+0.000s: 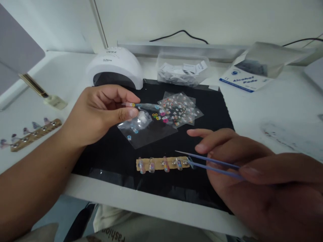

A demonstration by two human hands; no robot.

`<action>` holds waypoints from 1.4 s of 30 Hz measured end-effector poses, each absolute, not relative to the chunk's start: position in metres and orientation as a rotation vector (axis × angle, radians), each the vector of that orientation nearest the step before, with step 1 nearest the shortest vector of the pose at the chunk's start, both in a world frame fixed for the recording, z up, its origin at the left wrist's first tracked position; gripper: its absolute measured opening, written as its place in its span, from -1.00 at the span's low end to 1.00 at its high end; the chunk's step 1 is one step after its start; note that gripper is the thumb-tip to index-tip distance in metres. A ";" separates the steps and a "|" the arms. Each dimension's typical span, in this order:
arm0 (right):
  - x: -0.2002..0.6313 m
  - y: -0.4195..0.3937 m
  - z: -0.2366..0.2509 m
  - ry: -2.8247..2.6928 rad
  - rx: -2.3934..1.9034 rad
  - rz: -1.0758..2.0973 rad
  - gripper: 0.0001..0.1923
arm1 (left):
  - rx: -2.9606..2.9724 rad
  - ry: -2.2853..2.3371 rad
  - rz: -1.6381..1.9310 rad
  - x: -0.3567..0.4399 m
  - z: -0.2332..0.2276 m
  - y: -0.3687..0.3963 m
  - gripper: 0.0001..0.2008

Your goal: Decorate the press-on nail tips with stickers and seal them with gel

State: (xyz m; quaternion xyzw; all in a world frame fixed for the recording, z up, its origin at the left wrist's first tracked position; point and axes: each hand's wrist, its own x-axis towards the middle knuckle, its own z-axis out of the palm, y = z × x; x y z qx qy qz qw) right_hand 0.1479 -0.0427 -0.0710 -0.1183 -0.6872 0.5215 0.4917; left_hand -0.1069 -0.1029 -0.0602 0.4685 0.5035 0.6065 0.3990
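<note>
Film [157,116] in left hand [98,114], pinched; tweezers [214,161] in right hand [254,198], parted. Hold taut, avoid nails [166,164] at six o'clock.

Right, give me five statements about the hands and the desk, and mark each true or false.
1. The right hand holds blue tweezers with the tips apart. True.
2. The left hand holds a polish bottle. False: the left hand pinches a clear film with small flower prints.
3. The tan strip nearest the tweezers lies on the black mat. True.
4. The Alcohol Pads box is closed. False: the Alcohol Pads box stands open, its flap raised.
5. The polish bottle is on the mat. False: the polish bottle is on the white table, at the left.
</note>
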 end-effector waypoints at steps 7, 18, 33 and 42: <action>0.148 -0.050 -0.072 -1.643 -0.272 1.296 -0.74 | 1.296 1.191 1.389 -0.085 -0.054 -0.121 -0.83; 0.151 -0.054 -0.079 -1.718 -0.147 1.375 -0.71 | 1.637 1.133 1.146 -0.073 -0.052 -0.134 -0.85; 0.150 -0.055 -0.077 -1.603 -0.211 1.427 -0.70 | 1.777 1.144 1.164 -0.074 -0.054 -0.132 -0.80; 0.152 -0.053 -0.081 -1.662 -0.168 1.381 -0.74 | 1.785 1.117 1.194 -0.071 -0.054 -0.132 -0.81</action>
